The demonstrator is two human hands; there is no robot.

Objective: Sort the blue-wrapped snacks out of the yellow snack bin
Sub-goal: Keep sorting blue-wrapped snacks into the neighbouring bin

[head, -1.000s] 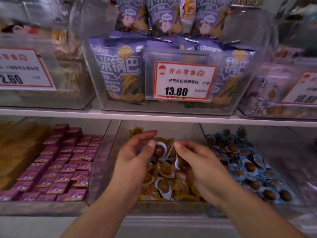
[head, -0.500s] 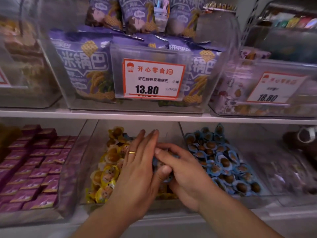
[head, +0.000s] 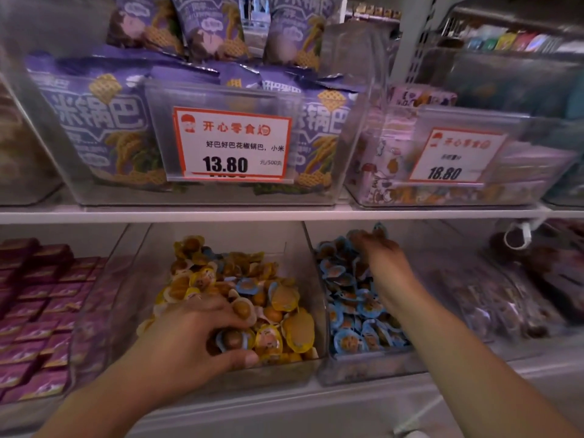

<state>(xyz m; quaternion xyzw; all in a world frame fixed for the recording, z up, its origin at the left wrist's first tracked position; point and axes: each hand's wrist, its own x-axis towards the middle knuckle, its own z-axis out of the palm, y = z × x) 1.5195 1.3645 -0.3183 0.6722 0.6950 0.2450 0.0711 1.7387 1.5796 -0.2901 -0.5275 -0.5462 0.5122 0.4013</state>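
Observation:
On the lower shelf, the clear middle bin (head: 311, 257) holds yellow-wrapped snacks (head: 297, 330), with a blue-wrapped snack (head: 248, 284) lying among them. My left hand (head: 189, 343) is down in the front of this bin, fingers curled around a round brown snack in a blue wrapper (head: 232, 339). The neighbouring clear bin (head: 363, 369) to the right is full of blue-wrapped snacks (head: 350, 339). My right hand (head: 382, 263) reaches over them toward the back of that bin. It is motion-blurred, so its grip is unclear.
A bin of purple boxes (head: 41, 311) stands left of the yellow bin, and a bin of dark wrapped snacks (head: 505, 295) at the right. Just above the hands runs the white upper shelf edge (head: 284, 213), carrying bins of purple bags (head: 94, 121) and price tags (head: 230, 143).
My hands were together over the yellow bin. The right hand has moved right and back into the blue bin. The left hand has dropped to the front of the yellow bin.

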